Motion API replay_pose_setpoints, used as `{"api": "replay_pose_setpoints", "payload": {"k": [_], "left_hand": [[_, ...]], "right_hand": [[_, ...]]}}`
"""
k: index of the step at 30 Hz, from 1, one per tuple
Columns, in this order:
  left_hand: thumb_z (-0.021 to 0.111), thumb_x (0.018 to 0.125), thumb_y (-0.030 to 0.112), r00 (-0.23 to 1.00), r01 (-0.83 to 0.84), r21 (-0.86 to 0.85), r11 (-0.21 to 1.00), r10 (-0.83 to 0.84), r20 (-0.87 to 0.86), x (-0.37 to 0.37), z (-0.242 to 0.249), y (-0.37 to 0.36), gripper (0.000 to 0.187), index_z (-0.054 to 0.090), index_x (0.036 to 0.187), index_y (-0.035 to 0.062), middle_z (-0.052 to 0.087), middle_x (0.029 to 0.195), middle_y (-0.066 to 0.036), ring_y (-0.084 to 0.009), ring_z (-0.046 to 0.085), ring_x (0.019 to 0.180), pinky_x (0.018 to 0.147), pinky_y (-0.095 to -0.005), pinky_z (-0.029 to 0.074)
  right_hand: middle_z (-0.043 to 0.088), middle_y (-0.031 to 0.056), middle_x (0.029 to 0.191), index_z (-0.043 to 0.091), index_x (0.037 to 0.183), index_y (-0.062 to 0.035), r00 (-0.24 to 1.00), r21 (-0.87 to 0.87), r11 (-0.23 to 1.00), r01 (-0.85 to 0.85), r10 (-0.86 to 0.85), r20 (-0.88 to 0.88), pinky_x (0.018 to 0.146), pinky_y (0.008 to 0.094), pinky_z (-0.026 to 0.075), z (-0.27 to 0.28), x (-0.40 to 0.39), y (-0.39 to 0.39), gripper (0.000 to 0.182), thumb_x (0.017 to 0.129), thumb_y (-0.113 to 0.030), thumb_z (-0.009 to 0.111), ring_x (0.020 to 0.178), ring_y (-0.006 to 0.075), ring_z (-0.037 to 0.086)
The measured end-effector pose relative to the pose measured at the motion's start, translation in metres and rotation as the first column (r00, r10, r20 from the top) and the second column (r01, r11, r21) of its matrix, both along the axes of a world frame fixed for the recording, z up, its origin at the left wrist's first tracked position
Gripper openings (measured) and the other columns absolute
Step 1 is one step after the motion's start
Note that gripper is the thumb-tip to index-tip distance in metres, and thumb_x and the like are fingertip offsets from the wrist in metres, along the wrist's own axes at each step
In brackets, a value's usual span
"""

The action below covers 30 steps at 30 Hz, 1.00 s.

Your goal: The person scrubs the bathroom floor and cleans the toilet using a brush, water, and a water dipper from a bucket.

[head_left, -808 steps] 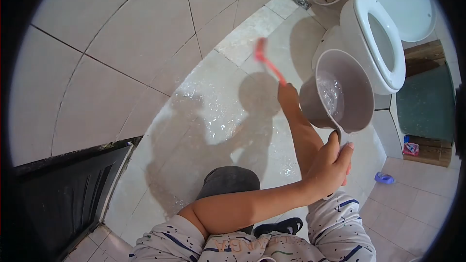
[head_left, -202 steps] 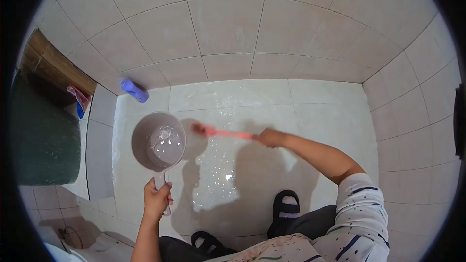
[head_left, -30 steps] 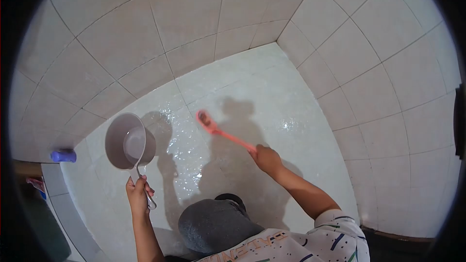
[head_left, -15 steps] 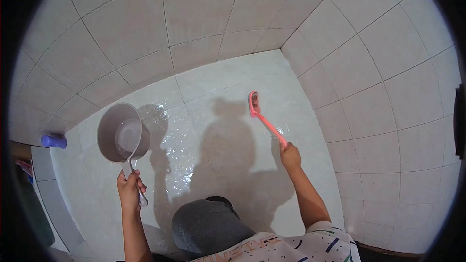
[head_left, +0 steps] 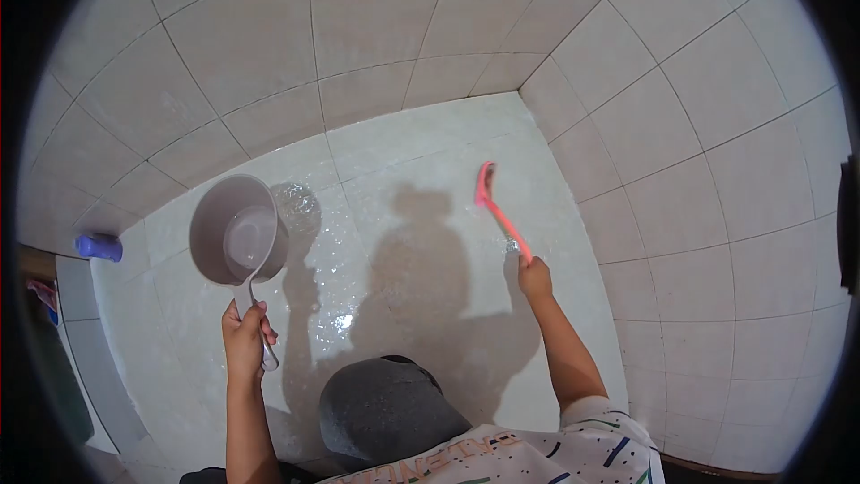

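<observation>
My left hand (head_left: 245, 337) is closed round the handle of a greyish water dipper (head_left: 202, 231), its bowl tipped so that the inside shows. A pale round patch is seen at the bottom of the bowl. On the right, my right hand (head_left: 535, 276) grips the end of a pink long-handled scrub brush (head_left: 504, 222). The brush head is turned on its side over the pale floor, with a darker face showing inside the pink rim. Below the dipper and to its right, the tiled floor (head_left: 394, 148) is wet and glints with water.
A purple bottle (head_left: 98, 247) lies at the far left by the wall. Tiled walls (head_left: 376, 9) meet in a corner at the back right. My knee (head_left: 385, 412) in grey cloth juts up at the bottom centre. A grey ledge (head_left: 79, 291) borders the left side.
The brush head has shifted a little right and up with my right hand. The dipper has moved slightly right and up in my left hand.
</observation>
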State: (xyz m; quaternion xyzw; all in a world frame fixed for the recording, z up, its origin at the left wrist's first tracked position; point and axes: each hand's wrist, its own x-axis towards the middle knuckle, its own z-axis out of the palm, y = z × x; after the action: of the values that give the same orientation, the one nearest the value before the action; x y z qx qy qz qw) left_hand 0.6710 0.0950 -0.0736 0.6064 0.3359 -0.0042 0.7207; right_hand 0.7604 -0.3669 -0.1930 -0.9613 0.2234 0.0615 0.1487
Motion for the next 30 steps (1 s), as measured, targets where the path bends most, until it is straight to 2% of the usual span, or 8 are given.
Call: {"api": "replay_pose_setpoints", "payload": {"k": [5,7,8,10,12,17,23,30], "left_hand": [[0.047,0.074,0.011,1.0,0.002,0.022,1.0,-0.002,-0.02,-0.006,0.019,0.006,0.008,0.042,0.069,0.0063,0.041,0.045,0.0,-0.0085,0.037,0.032,0.035,-0.0206,0.035],[0.048,0.072,0.009,0.999,0.051,0.041,0.998,-0.05,-0.013,-0.01,0.032,0.009,0.008,0.043,0.069,0.0044,0.042,0.046,-0.001,-0.0094,0.039,0.033,0.035,-0.0218,0.035],[0.049,0.072,0.009,0.999,0.048,0.028,0.998,-0.047,-0.019,-0.014,0.039,0.011,0.008,0.043,0.068,0.0041,0.042,0.045,-0.002,-0.0097,0.039,0.033,0.036,-0.022,0.035],[0.048,0.072,0.009,0.999,0.03,0.021,0.999,-0.029,-0.019,-0.024,0.05,0.022,0.008,0.043,0.068,0.0049,0.042,0.045,-0.001,-0.0097,0.039,0.032,0.035,-0.0217,0.036],[0.048,0.072,0.008,1.0,0.01,0.006,1.0,-0.01,-0.013,-0.036,0.06,0.033,0.008,0.042,0.068,0.0057,0.042,0.044,-0.001,-0.0098,0.038,0.032,0.035,-0.0214,0.037],[0.049,0.071,0.009,0.993,-0.018,-0.024,1.0,0.015,-0.116,-0.087,0.085,0.067,0.008,0.042,0.068,0.0056,0.042,0.044,-0.002,-0.0103,0.038,0.031,0.035,-0.0217,0.037],[0.049,0.07,0.01,0.987,-0.108,0.002,0.994,0.108,-0.116,-0.116,0.08,0.098,0.01,0.042,0.068,0.0044,0.042,0.046,-0.002,-0.0109,0.039,0.032,0.035,-0.0219,0.037],[0.051,0.071,0.011,0.988,-0.147,-0.06,0.987,0.144,-0.054,-0.117,0.064,0.136,0.01,0.043,0.071,0.0041,0.042,0.048,-0.001,-0.0095,0.04,0.034,0.037,-0.0216,0.037]], "right_hand": [[0.055,0.0245,0.076,0.054,0.076,0.004,0.999,-0.085,0.995,0.05,-0.051,-0.016,0.064,0.0433,0.042,0.001,0.035,-0.04,0.049,0.079,-0.041,0.035,0.074,0.0378,0.053],[0.055,0.0247,0.075,0.054,0.074,0.0062,0.917,0.126,0.912,0.391,-0.397,0.03,0.064,0.0428,0.042,-0.048,0.069,-0.055,0.052,0.079,-0.041,0.035,0.074,0.0371,0.054],[0.055,0.0249,0.073,0.054,0.07,0.008,0.919,0.146,0.913,0.382,-0.392,0.045,0.063,0.0424,0.043,-0.051,0.08,-0.031,0.053,0.079,-0.04,0.035,0.075,0.0372,0.054],[0.055,0.0253,0.073,0.054,0.068,0.0066,0.952,0.169,0.944,0.284,-0.298,0.066,0.064,0.0426,0.043,-0.048,0.087,0.025,0.051,0.079,-0.04,0.036,0.075,0.0385,0.053],[0.054,0.0258,0.074,0.055,0.071,0.0057,0.997,0.081,0.996,-0.036,0.03,0.071,0.065,0.0437,0.042,-0.034,0.079,0.086,0.049,0.078,-0.039,0.037,0.076,0.0395,0.052],[0.054,0.0245,0.074,0.053,0.073,0.0028,0.89,-0.094,0.886,-0.455,0.451,-0.064,0.066,0.0446,0.042,0.025,0.05,0.134,0.047,0.078,-0.041,0.037,0.074,0.0379,0.053],[0.056,0.0216,0.082,0.055,0.077,0.0024,0.874,-0.314,0.816,-0.485,0.436,-0.216,0.069,0.0417,0.043,0.01,0.143,0.087,0.043,0.078,-0.037,0.039,0.079,0.0352,0.053],[0.055,0.022,0.081,0.054,0.078,0.0023,0.787,-0.208,0.76,-0.615,0.575,-0.225,0.068,0.0409,0.043,0.059,0.09,0.248,0.04,0.079,-0.035,0.039,0.079,0.0351,0.053]]}}
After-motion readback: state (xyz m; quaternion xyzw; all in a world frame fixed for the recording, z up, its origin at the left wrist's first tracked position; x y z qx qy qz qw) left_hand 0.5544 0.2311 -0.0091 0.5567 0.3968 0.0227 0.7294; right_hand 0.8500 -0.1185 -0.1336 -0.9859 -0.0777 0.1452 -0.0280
